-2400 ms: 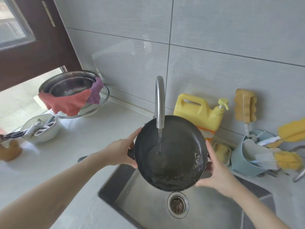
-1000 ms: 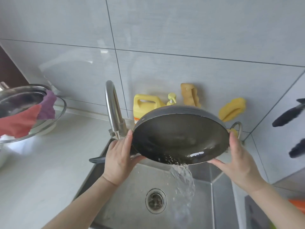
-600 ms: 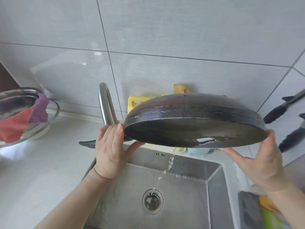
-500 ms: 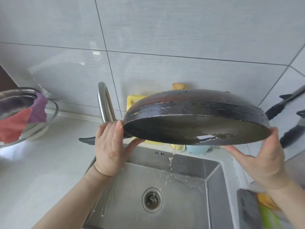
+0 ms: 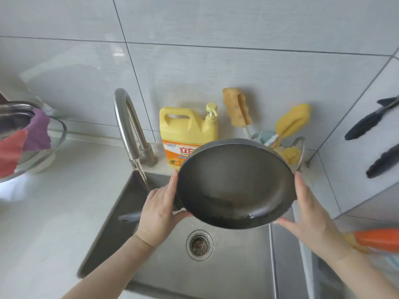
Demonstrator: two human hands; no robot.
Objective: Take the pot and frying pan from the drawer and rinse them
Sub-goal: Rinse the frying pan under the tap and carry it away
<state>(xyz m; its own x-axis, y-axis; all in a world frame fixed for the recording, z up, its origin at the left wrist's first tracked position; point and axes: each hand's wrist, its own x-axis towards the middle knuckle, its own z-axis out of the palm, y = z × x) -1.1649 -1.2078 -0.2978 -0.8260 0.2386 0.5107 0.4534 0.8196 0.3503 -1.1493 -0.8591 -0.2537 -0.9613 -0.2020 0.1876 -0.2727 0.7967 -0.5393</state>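
Two hands on wet frying pan (image 5: 235, 184): left hand (image 5: 158, 209) grips rim, right hand (image 5: 306, 212) braces it with straight fingers. Slip risk; faucet (image 5: 129, 126) running.

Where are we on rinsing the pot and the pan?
The frying pan is out of the drawer, wet inside and held tilted over the sink between the left hand and the right hand. The faucet is running beside it, not into it. No pot is identifiable in view, so its rinse looks left to do.
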